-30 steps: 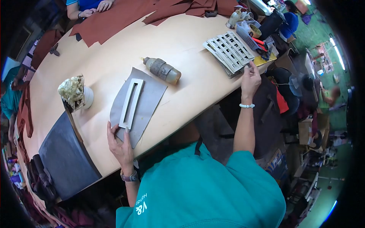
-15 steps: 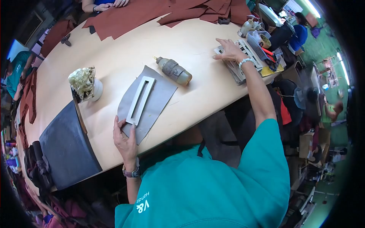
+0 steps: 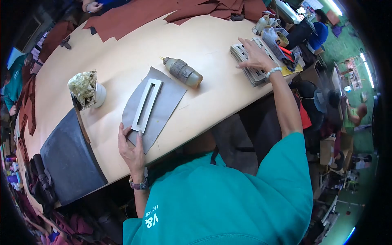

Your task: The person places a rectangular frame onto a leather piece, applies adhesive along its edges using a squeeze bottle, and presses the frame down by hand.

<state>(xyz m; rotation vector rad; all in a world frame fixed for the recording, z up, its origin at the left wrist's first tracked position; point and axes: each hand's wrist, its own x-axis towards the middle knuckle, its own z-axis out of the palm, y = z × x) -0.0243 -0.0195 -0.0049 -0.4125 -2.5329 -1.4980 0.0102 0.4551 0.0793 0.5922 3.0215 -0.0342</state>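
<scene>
My left hand point(image 3: 132, 149) rests at the lower end of a grey leather piece point(image 3: 166, 100), fingers apart, its thumb tip by the end of a pale slotted frame point(image 3: 139, 116). That frame lies lengthwise on the leather. Over at the right, my right hand point(image 3: 256, 56) is spread over a stack of similar slotted frames point(image 3: 254, 76); fingertip contact is hard to make out. Between the hands, a brown-stained bottle point(image 3: 182, 72) with a wrapped middle and a thin nozzle lies on its side.
A white tub point(image 3: 100, 94) with a crusted, glue-like mass stands left on the table point(image 3: 212, 110). Below it lies a dark board point(image 3: 69, 157). Reddish-brown leather point(image 3: 134, 20) covers the far edge. A tool basket point(image 3: 272, 44) sits beyond the stack. Other people are around.
My right hand has drawn back slightly over the stack, its fingers still spread. My left hand stays by the leather and the frame. The whole view has shifted a little.
</scene>
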